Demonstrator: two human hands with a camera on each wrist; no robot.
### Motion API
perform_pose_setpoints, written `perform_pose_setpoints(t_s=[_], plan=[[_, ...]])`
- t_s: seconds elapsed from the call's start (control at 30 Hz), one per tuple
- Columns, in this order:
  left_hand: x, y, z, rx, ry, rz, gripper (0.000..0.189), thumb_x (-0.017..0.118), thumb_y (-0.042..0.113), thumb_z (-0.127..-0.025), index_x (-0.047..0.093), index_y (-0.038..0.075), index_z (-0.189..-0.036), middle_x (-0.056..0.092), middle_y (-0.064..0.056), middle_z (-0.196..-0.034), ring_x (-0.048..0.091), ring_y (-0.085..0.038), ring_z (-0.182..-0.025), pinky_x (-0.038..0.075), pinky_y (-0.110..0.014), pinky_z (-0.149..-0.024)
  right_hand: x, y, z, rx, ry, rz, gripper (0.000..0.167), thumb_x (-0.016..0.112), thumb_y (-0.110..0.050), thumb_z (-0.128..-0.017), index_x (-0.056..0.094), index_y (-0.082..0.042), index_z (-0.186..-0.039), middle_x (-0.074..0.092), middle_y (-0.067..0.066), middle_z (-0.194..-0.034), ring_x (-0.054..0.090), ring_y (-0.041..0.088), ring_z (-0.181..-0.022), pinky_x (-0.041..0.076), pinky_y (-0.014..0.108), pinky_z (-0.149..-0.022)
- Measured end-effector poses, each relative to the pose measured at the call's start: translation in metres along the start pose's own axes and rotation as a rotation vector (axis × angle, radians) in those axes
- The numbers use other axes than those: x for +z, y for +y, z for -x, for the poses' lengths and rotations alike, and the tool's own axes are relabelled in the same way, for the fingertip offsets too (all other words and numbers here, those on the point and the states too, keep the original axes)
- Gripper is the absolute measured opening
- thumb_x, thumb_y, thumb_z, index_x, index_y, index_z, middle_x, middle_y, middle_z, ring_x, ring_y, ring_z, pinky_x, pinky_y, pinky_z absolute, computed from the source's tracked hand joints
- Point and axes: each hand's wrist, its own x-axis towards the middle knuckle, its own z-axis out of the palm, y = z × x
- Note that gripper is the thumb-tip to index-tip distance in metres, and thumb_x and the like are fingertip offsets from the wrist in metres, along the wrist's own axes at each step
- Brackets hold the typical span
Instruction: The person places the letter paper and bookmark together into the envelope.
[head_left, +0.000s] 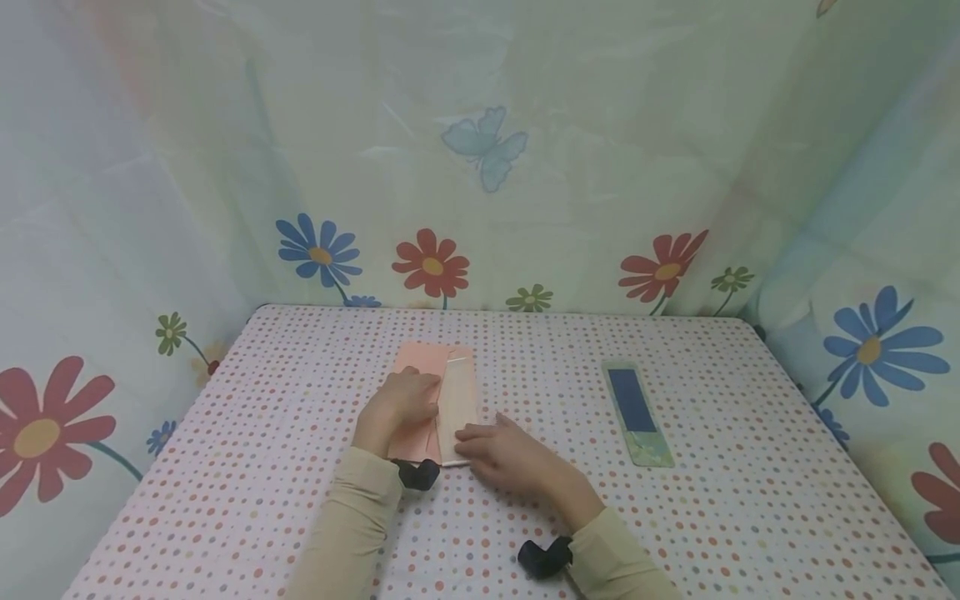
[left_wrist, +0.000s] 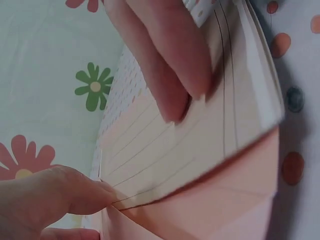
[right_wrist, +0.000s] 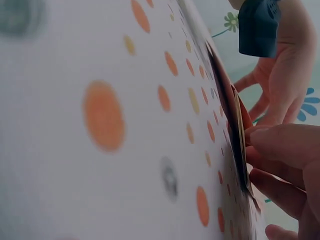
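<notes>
On the table lies a pink paper envelope (head_left: pixel 414 357), its flap edges showing in the left wrist view. A cream folded sheet with ruled lines (left_wrist: pixel 232 95) rests over its right part. My left hand (head_left: pixel 401 400) is on the envelope's left side; in the left wrist view its thumb (left_wrist: pixel 82 190) and a finger pinch the envelope's edge beside the sheet. My right hand (head_left: pixel 517 454) lies at the sheet's right edge. Two of its fingertips press down on the ruled surface, seen from the left wrist. Whether its thumb reaches under the sheet is hidden.
To the right lies a long, flat pale-green piece (head_left: pixel 652 450) with a dark blue panel. A dotted cloth (head_left: pixel 720 533) covers the table. A flower-printed curtain (head_left: pixel 570 167) stands behind and at both sides. Each wrist wears a black camera band.
</notes>
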Motion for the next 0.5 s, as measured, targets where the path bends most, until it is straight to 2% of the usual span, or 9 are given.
perform_pose_setpoints(t_s=[0.23,0.33,0.43,0.5], plan=[[-0.0001,-0.0008,0.0003,0.004,0.01,-0.007,0.049,0.061,0.024,-0.084,0.056,0.015,-0.131,0.057,-0.012,-0.128,0.053,-0.035,-0.111,0.044,-0.048,-0.093,0.0047,-0.0064,-0.0003,-0.025,-0.054,-0.013,0.041,0.05,-0.028,-0.096,0.051,-0.021,-0.137,0.038,-0.006,-0.151,0.034,0.014,-0.14,0.015,0.053,-0.116],[0.0004,-0.0007,0.0005,0.0,0.008,-0.002,0.049,0.061,0.024,-0.084,0.056,0.015,-0.132,0.056,-0.012,-0.128,0.053,-0.035,-0.11,0.045,-0.048,-0.093,0.0049,-0.0068,-0.0015,-0.019,0.011,0.027,0.04,0.05,-0.028,-0.096,0.053,-0.02,-0.136,0.042,-0.003,-0.149,0.039,0.016,-0.138,0.022,0.049,-0.115],[0.0011,-0.0004,0.0001,-0.005,0.008,0.002,0.05,0.062,0.024,-0.083,0.056,0.015,-0.132,0.055,-0.013,-0.129,0.053,-0.037,-0.11,0.045,-0.048,-0.093,0.0048,-0.005,-0.0023,0.031,0.107,0.088,0.036,0.051,-0.028,-0.095,0.059,-0.02,-0.13,0.051,-0.002,-0.14,0.047,0.018,-0.131,0.031,0.045,-0.112],[0.0013,-0.0002,-0.0003,-0.002,0.012,0.0,0.05,0.061,0.023,-0.083,0.056,0.015,-0.132,0.056,-0.013,-0.129,0.054,-0.037,-0.109,0.045,-0.048,-0.093,0.0043,-0.0038,-0.0018,0.072,0.132,0.112,0.034,0.052,-0.03,-0.095,0.061,-0.022,-0.127,0.054,-0.002,-0.136,0.048,0.018,-0.129,0.032,0.044,-0.111]])
